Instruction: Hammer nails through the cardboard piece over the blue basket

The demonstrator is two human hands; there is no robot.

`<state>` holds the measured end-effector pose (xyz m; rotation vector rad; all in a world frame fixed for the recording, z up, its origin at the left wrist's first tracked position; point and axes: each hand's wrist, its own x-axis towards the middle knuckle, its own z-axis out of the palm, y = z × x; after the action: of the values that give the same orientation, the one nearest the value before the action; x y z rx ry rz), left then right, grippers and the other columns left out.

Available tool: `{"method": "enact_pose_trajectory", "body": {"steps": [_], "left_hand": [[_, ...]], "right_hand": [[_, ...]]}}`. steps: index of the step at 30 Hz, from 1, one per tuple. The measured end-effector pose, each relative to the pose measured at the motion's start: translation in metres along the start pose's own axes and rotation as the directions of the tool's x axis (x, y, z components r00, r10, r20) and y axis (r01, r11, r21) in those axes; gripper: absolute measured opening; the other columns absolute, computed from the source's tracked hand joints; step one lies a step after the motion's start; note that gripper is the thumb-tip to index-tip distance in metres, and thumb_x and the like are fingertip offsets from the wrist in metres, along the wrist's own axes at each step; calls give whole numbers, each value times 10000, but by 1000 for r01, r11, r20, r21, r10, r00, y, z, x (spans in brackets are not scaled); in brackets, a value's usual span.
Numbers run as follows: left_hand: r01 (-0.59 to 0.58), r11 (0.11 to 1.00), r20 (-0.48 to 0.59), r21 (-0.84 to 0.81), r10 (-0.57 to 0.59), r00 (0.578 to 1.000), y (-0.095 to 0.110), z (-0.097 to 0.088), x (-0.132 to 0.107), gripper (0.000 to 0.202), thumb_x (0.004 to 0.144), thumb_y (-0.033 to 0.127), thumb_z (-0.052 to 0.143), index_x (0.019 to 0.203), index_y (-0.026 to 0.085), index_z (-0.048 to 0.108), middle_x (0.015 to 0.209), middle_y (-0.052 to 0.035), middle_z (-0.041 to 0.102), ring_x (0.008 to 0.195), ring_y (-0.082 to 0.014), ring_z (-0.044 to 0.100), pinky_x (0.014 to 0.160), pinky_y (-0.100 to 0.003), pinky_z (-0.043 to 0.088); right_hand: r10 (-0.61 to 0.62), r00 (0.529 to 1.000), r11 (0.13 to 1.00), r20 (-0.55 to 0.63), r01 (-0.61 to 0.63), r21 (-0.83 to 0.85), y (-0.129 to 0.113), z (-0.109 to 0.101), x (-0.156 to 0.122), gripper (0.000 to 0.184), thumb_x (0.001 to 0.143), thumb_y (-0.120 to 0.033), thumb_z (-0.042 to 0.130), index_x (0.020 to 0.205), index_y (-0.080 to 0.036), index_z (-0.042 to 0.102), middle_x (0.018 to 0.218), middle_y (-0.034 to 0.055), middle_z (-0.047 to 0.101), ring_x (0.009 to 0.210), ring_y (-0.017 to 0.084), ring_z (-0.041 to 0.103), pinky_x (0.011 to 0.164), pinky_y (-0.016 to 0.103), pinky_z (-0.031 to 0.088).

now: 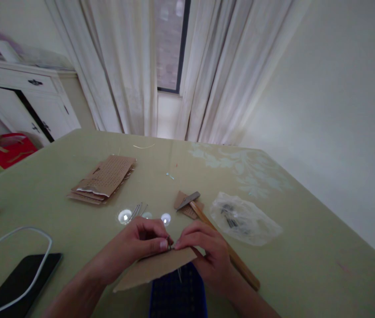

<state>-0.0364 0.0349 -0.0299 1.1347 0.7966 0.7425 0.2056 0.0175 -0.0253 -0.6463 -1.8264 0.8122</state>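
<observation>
Left hand (141, 240): is pinching a slim, dark metal piece (169, 243).
Right hand (209, 251): is gripping a flat brown cardboard piece (154, 270) by its right end.
Cardboard position: is hovering above a blue plastic basket (205, 300), toward the pale green tabletop's (307, 265) near edge.
Cardboard handling: probably feeling light, stiffish, creasing easily; edges offering best hold.
Writing: none showing legibly.

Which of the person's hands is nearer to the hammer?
Right. The right hand is just left of the hammer, close beside its handle; the left hand is farther off to the left, beyond the right hand.
</observation>
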Motion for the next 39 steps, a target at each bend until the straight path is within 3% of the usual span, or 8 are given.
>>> {"method": "enact_pose_trajectory", "body": {"steps": [6,12,21,25,29,32,36,39], "left_hand": [[-88,995,-8,37,88,996,3,8,-2,284,861,458,889,814,192,801,819,8,639,760,-130,546,682,-232,410],[-166,986,-177,29,168,970,3,15,1,336,876,485,867,768,187,758,811,8,616,798,-146,545,749,-242,454],[-193,978,-180,80,204,962,5,18,2,320,882,461,855,748,186,761,807,-6,619,800,-157,562,764,-245,485],[-215,971,-382,106,239,893,8,8,3,425,870,555,818,687,193,691,712,13,581,706,-149,529,678,-237,462],[-37,914,-499,404,254,828,11,-23,6,397,854,600,750,828,205,762,761,-28,720,731,-204,634,701,-283,499],[241,694,-559,679,275,782,8,-48,6,417,907,583,564,875,218,762,838,-66,797,809,-264,725,740,-327,527],[533,445,-681,719,303,666,0,-66,6,355,929,457,498,922,217,759,933,-127,839,870,-352,762,720,-389,486],[554,407,-680,726,307,666,-5,-68,8,292,935,397,521,882,221,749,936,-142,848,893,-365,770,709,-387,471]], "right_hand": [[19,999,1000,28,-19,-3,-1,-1,1,296,953,-21,647,1034,-236,833,945,41,739,870,168,704,808,253,550],[-1,999,1000,43,0,6,1,-5,2,339,955,7,623,1071,-236,829,977,41,735,913,166,709,853,253,555],[9,991,999,137,-4,-36,-4,-13,9,253,1051,-93,602,1052,-198,831,966,71,743,905,174,706,842,267,557],[-92,971,995,220,95,-6,-3,-8,8,265,1115,-237,593,1045,-191,844,935,87,774,883,177,721,836,281,565],[-148,980,989,134,145,31,-2,-4,1,236,1117,-277,617,1141,-231,847,988,82,800,896,160,751,845,267,588],[-190,981,982,30,190,11,-1,-7,-3,216,1101,-261,652,1205,-278,840,1066,70,811,947,153,768,871,255,604],[-193,979,981,-66,191,-31,1,-10,-4,232,1086,-232,672,1225,-312,840,1113,62,816,965,163,785,875,268,626],[-165,978,986,-125,162,-36,0,-8,-3,250,1052,-194,715,1200,-340,853,1085,53,826,921,178,794,833,288,643]]}}
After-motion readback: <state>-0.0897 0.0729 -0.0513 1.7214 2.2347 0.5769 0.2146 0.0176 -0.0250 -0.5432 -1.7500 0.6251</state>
